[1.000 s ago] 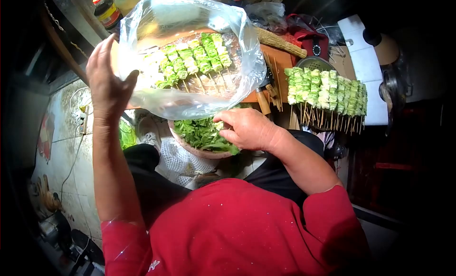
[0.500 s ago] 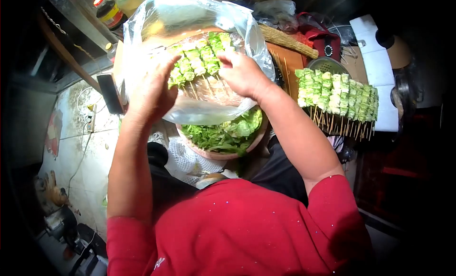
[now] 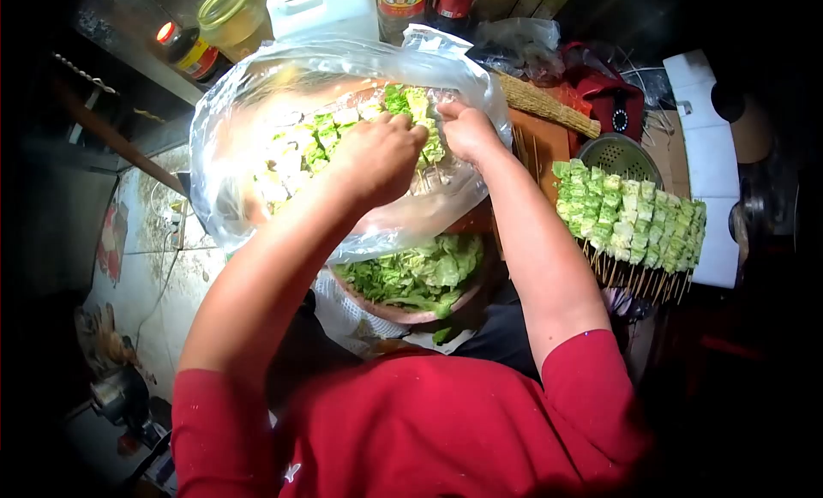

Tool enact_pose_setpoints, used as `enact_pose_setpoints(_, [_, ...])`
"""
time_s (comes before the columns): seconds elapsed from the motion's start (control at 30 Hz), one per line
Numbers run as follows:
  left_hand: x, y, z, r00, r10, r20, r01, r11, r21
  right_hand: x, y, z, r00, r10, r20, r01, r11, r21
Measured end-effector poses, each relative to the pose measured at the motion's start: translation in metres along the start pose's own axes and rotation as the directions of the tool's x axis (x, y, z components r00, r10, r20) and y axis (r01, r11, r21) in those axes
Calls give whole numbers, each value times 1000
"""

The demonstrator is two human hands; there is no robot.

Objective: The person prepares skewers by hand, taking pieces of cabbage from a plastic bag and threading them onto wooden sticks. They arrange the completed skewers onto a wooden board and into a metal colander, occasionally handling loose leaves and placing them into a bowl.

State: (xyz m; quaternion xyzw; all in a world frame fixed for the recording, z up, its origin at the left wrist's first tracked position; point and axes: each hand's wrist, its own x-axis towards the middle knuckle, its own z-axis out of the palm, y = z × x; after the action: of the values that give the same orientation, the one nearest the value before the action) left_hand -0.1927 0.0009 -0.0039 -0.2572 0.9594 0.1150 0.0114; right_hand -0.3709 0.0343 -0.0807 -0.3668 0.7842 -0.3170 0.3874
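A clear plastic bag [image 3: 343, 241] lies spread wide, with several skewers of green leaves [image 3: 322, 136] side by side inside it. Over the row reaches my left hand [image 3: 381, 159], its fingers curled around the upper part of a leaf skewer; the fingertips are partly hidden. My right hand [image 3: 467, 131] is at the right end of the row, thumb and forefinger apart, close beside the rightmost skewer [image 3: 429, 138] and the bag's inner side. Strong light washes out the skewers on the left.
Below the bag stands a basin of loose leaves [image 3: 411, 275]. On the right is a stack of leaf skewers [image 3: 630, 215], near a metal strainer [image 3: 621, 159] and a straw brush [image 3: 549, 104]. Bottles [image 3: 190, 52] and a white jug [image 3: 321, 14] line the back.
My left hand has moved right, from the row's left side to across its middle, and its fingers have curled. My right hand has shifted slightly right. The camera view has shifted too.
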Motion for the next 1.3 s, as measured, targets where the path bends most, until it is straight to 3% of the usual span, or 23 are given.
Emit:
enact_pose_setpoints(0.03, [17, -5, 14, 993, 101, -61, -99, 995, 34, 4, 9, -1, 1000, 3, 1, -3, 1000, -1])
enact_pose_setpoints(0.1, [42, -13, 41, 985, 167, -48, -163, 984, 71, 15, 25, -1, 994, -101, -39, 98, 992, -85])
enact_pose_setpoints(0.17, [58, -18, 55, 974, 224, -28, -220, 970, 102, 10, 20, -4, 994, -108, -29, 103, 985, -140])
enact_pose_setpoints(0.23, [67, -24, 64, 961, 268, 62, -270, 962, 29, 14, 26, -3, 920, -380, -91, 318, 863, -392])
enact_pose_setpoints(0.37, [76, -35, 79, 957, 271, 98, -272, 962, -5, 25, 28, 1, 885, -461, -65, 394, 816, -424])
enact_pose_setpoints(0.57, [81, -38, 104, 976, 216, -40, -217, 976, -26, 46, 39, 0, 877, -480, 8, 407, 734, -543])
enact_pose_setpoints(0.6, [82, -40, 103, 974, 227, -21, -227, 973, -44, 46, 41, 2, 834, -551, -31, 460, 727, -510])
enact_pose_setpoints(0.63, [83, -41, 101, 971, 240, -3, -240, 969, -62, 48, 43, 2, 833, -552, -23, 466, 724, -509])
enact_pose_setpoints(0.7, [80, -42, 105, 972, 231, -45, -233, 972, -39, 50, 43, 3, 909, -416, -30, 331, 765, -553])
enact_pose_setpoints(0.77, [82, -42, 106, 970, 226, -87, -228, 974, -10, 48, 41, 10, 901, -426, -84, 323, 786, -527])
enact_pose_setpoints(0.83, [86, -39, 101, 970, 242, 30, -243, 967, 71, 48, 42, 11, 932, -344, -110, 220, 782, -584])
enact_pose_setpoints(1.0, [83, -47, 87, 956, 270, 111, -276, 960, 44, 51, 44, 10, 940, -312, -141, 171, 783, -598])
enact_pose_setpoints(1.07, [78, -52, 83, 957, 217, 191, -244, 961, 131, 51, 44, 12, 932, -326, -160, 159, 763, -627])
enact_pose_setpoints(1.3, [67, -59, 85, 951, 238, 197, -270, 951, 152, 55, 47, 13, 935, -300, -188, 139, 799, -585])
